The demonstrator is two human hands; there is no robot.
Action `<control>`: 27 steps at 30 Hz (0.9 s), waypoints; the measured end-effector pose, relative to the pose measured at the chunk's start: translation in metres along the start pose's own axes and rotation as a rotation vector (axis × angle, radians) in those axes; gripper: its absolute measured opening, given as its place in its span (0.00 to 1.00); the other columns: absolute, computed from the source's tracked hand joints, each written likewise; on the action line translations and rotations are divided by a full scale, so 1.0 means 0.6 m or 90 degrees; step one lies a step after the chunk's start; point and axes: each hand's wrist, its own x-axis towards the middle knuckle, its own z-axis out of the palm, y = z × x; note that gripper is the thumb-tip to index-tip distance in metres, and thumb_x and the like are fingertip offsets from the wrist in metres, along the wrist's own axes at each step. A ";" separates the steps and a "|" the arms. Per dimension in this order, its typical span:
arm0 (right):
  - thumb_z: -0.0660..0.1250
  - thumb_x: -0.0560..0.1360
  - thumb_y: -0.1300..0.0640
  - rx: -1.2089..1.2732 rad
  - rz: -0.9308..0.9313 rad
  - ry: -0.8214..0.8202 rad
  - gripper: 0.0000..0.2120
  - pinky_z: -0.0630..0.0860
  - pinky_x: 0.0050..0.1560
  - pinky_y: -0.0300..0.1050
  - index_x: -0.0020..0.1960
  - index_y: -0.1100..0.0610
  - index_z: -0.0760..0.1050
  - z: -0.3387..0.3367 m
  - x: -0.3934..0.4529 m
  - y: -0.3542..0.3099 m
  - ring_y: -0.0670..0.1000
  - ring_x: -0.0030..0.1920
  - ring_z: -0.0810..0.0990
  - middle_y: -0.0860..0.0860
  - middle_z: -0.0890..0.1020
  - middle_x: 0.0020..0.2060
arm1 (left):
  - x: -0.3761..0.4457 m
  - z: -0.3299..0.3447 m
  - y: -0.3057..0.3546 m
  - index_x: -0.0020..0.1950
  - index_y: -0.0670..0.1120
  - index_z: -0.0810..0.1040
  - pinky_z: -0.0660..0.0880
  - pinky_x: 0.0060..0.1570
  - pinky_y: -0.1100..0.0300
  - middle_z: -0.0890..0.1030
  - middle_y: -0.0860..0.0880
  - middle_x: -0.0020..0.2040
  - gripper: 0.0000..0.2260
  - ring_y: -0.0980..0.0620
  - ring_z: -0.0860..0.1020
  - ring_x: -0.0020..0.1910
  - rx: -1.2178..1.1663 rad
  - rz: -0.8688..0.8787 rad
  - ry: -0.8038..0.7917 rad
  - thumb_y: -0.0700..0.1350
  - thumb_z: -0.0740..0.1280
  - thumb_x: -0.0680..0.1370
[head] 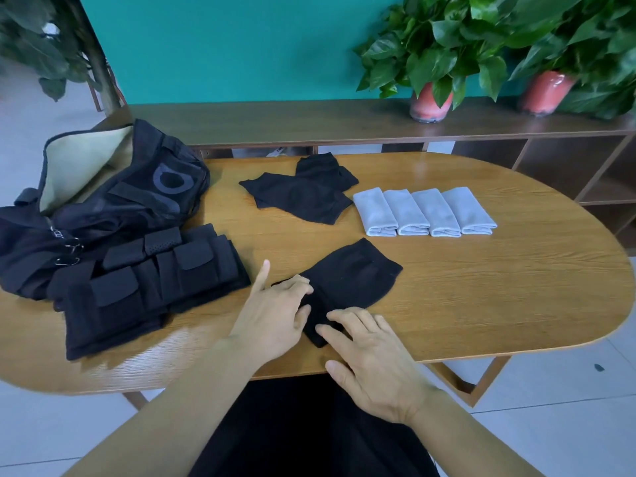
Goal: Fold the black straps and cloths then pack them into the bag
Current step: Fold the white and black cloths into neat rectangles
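**Mid-fold, nothing packed yet**

We see both hands on the black cloth (347, 287) near the table's (481, 304) front edge: left hand (275, 315) fingers curl onto its near end, right hand (371, 356) fingers lie spread, pressing it. Left of the cloth: stacked black straps (151, 287), open bag (103, 201) behind. Beyond it: more black cloths (306, 192), four folded grey cloths (425, 211). We judge packing unstarted. Bare tabletop right of the cloth.

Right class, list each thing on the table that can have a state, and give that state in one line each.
Bag: open, lying on the table.
Black straps: folded, stacked beside the bag.
Grey cloths: four, folded, in a row.
Far black cloths: flat, overlapping.
Near black cloth: partly folded.
Left hand: pinches the near cloth.
Right hand: presses it.
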 end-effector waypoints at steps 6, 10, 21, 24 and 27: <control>0.51 0.81 0.48 -0.018 0.057 0.112 0.21 0.64 0.62 0.44 0.68 0.54 0.73 -0.031 0.032 0.061 0.53 0.67 0.69 0.50 0.75 0.64 | -0.007 0.019 0.042 0.62 0.50 0.79 0.58 0.72 0.48 0.77 0.51 0.66 0.13 0.53 0.72 0.68 -0.061 -0.076 0.130 0.45 0.67 0.78; 0.52 0.78 0.51 -0.147 0.077 0.085 0.21 0.63 0.60 0.45 0.64 0.54 0.77 -0.043 0.090 0.132 0.55 0.64 0.74 0.52 0.79 0.61 | 0.015 0.045 0.111 0.52 0.49 0.83 0.76 0.50 0.47 0.82 0.48 0.56 0.13 0.46 0.80 0.57 -0.042 -0.190 0.183 0.48 0.76 0.69; 0.51 0.76 0.51 -0.256 0.016 0.015 0.20 0.64 0.56 0.48 0.57 0.53 0.79 -0.039 0.134 0.184 0.55 0.49 0.79 0.51 0.80 0.47 | 0.077 0.047 0.126 0.69 0.53 0.67 0.51 0.70 0.51 0.70 0.52 0.66 0.17 0.49 0.67 0.65 0.074 -0.222 0.071 0.55 0.49 0.83; 0.51 0.76 0.51 -0.256 0.045 0.031 0.20 0.64 0.52 0.50 0.58 0.53 0.78 -0.034 0.114 0.173 0.56 0.50 0.78 0.52 0.79 0.47 | 0.072 0.041 0.103 0.68 0.53 0.67 0.43 0.73 0.49 0.70 0.53 0.66 0.17 0.50 0.66 0.67 0.095 -0.170 0.048 0.56 0.51 0.83; 0.51 0.76 0.50 -0.229 0.095 0.041 0.20 0.67 0.52 0.51 0.58 0.52 0.78 -0.030 0.088 0.155 0.55 0.49 0.76 0.52 0.78 0.48 | 0.071 0.037 0.071 0.66 0.54 0.70 0.39 0.72 0.47 0.72 0.55 0.65 0.15 0.52 0.70 0.65 0.077 -0.090 0.051 0.55 0.56 0.81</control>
